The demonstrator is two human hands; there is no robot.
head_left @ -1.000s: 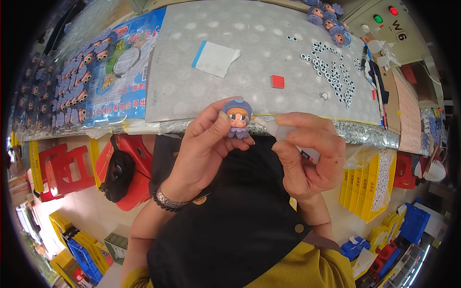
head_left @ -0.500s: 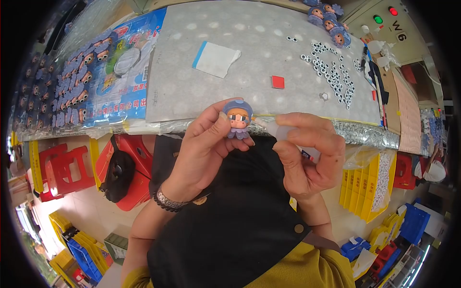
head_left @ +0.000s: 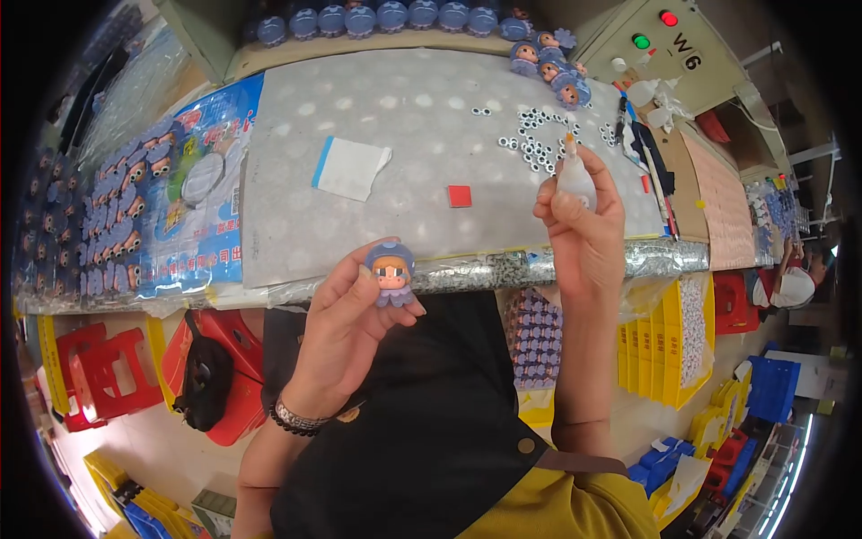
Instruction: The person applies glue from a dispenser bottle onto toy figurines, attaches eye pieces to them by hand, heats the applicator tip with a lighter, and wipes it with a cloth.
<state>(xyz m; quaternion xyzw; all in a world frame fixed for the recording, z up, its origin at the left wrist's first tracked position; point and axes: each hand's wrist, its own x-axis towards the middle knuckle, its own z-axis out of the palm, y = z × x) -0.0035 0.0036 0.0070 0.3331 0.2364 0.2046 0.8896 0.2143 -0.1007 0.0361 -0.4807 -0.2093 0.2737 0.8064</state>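
Observation:
Between the thumb and fingers of my left hand (head_left: 346, 301) is a small doll figurine (head_left: 391, 274) with a blue cap and a purple ruffled collar, its face toward me. Its eye areas look dark. My right hand (head_left: 584, 216) is closed around a small white squeeze bottle (head_left: 576, 180), held upright with its orange-tipped nozzle pointing up, above the right part of the work mat. Just behind the bottle lie many loose doll eyes (head_left: 537, 144), white with dark centres. A red square (head_left: 460, 196) and a white sheet with a blue edge (head_left: 352, 168) rest on the grey mat (head_left: 296, 216).
Finished-looking figurines (head_left: 130, 202) stand in rows at the left on a blue printed sheet. More blue-capped heads (head_left: 392, 16) line a back shelf. Pens (head_left: 648, 162) lie at the right, near a control box (head_left: 669, 45). Yellow crates (head_left: 651, 337) and red stools (head_left: 117, 368) stand below.
My right hand has drawn the bottle away from the figurine and turned its nozzle upward over the mat. My left hand still holds the figurine. The view has shifted, showing the back shelf.

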